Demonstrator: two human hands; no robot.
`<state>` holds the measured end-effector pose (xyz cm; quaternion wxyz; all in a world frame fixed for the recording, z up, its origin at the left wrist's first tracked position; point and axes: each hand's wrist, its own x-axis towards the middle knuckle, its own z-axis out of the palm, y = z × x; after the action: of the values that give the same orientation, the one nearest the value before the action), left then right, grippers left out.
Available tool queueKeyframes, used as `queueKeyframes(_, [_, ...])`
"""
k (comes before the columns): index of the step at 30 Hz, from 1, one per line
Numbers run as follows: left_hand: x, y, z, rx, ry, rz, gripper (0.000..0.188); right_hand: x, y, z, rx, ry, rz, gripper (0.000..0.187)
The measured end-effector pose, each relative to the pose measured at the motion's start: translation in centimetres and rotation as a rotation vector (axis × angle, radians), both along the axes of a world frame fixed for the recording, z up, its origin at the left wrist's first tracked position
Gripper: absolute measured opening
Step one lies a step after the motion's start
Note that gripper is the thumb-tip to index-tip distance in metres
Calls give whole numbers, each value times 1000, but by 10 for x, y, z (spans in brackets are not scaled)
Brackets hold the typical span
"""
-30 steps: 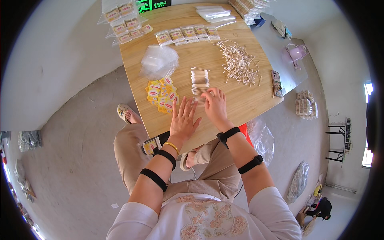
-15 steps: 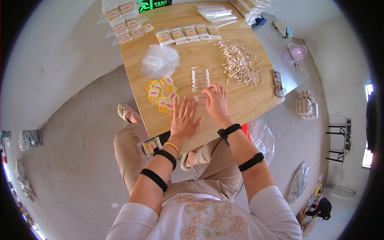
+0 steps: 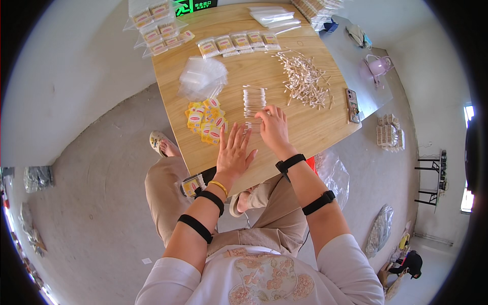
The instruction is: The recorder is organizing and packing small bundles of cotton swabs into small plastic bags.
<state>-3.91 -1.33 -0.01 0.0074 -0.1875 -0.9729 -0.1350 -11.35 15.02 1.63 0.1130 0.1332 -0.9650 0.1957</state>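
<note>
A neat column of cotton swabs (image 3: 254, 99) lies crosswise in the middle of the wooden table, and a smaller group of swabs (image 3: 253, 128) continues it toward me. My left hand (image 3: 233, 152) rests flat with fingers apart, its fingertips at the left ends of the smaller group. At the right ends my right hand (image 3: 275, 131) has its fingers bent together over the column; whatever they pinch is hidden. Left of the column lie yellow and white printed cards (image 3: 207, 122), with clear plastic bags (image 3: 203, 76) beyond them. A loose heap of swabs (image 3: 307, 84) sits to the right.
Filled swab packs (image 3: 239, 41) line the table's far side, with more stacked packs (image 3: 155, 28) at the far left. Clear sleeves (image 3: 274, 18) lie at the back. A phone (image 3: 353, 105) is by the right edge. Below the near edge sits a swab pack (image 3: 193, 186).
My right hand has shifted very slightly left along the swabs. My left hand looks unmoved, and the cards, bags and heap stay where they were.
</note>
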Motion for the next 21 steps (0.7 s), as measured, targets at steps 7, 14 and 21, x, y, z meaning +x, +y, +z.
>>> queueKeyframes(7, [0, 1, 2, -1, 3, -7, 66, 14, 1, -3, 16, 5, 28, 18])
queueKeyframes(14, [0, -1, 0, -32, 2, -25, 66, 36, 2, 4, -95, -38, 29, 24])
queueKeyframes(21, [1, -2, 2, -13, -20, -71, 65, 63, 34, -1, -222, -88, -36, 37])
